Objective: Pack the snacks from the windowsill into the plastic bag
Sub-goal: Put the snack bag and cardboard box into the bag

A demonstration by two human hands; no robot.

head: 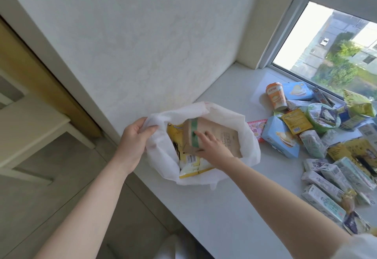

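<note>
Forearms (98, 193) stretched in from six o'clock. Left hand (135, 136) pinched the floppy rim of the plastic bag (230, 115) at nine o'clock. Right hand (212, 146), fingers curled, held the brown pouch (222, 134), seemingly stiff and light, by its near edge in the bag's mouth. Unpacked snacks (326, 146) lay at three o'clock.

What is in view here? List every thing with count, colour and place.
windowsill: one, white, under everything.
plastic bag: one, white, on the windowsill by the wall.
brown packet: one, brown with a green band, in the bag's mouth.
yellow packets: a few, yellow, deep in the bag.
cup: one, orange and white, lying near the window.
blue packets: two, light blue, right of the bag.
pink packet: one, pink, behind the bag's right side.
green bowl: one, green, right of the cup.
pale packs: many, whitish, right front of the sill.
left hand: one, grips the bag's rim.
right hand: one, holds the brown packet.
</note>
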